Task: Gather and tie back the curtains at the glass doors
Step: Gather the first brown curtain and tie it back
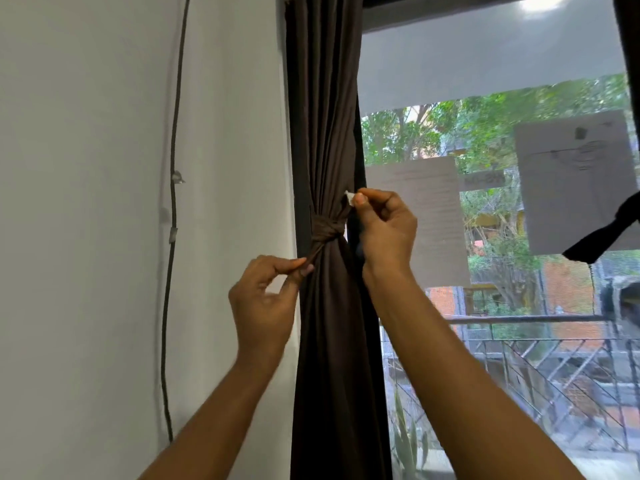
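A dark brown curtain (323, 126) hangs gathered between the white wall and the glass door. A matching brown tie-back band (328, 232) is knotted around it at mid height. My left hand (266, 303) pinches the lower tail of the band between thumb and forefinger, just left of the curtain. My right hand (384, 226) is on the curtain's right side above the knot and pinches the other end of the band, where a small white tag (349, 196) shows at its fingertips.
A dark cable (173, 188) runs down the white wall on the left, held by small clips. The glass door (519, 81) on the right shows a balcony railing (540, 320) and trees. Part of another dark curtain (602, 237) hangs at the far right.
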`<control>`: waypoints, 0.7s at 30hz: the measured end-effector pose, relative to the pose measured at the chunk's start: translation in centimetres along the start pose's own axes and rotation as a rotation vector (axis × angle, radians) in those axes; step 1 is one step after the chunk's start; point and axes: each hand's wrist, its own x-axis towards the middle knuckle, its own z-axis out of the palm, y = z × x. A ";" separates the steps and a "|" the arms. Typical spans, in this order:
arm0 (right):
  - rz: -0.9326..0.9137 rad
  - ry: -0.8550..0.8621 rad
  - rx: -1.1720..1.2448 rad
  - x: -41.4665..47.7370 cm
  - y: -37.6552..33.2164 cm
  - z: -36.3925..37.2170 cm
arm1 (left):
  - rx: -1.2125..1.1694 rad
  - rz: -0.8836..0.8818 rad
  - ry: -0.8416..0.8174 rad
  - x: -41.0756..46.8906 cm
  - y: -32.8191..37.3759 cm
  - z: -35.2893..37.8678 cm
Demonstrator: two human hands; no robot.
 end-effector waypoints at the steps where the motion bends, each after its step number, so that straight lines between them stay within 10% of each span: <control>1: -0.022 -0.003 0.018 -0.3 0.6 0.1 | -0.076 -0.109 0.023 -0.6 0.4 0.4; 8: -0.051 -0.408 -0.417 0.9 -0.4 -2.3 | 0.211 0.038 -0.218 3.5 -1.0 -0.1; 13: -0.156 -0.132 -0.526 2.9 -0.5 -2.5 | 0.371 0.354 -0.308 3.7 -2.0 0.1; 21: -0.027 -0.321 -0.657 3.0 1.2 -2.7 | 0.266 0.116 -0.305 2.0 -2.6 1.0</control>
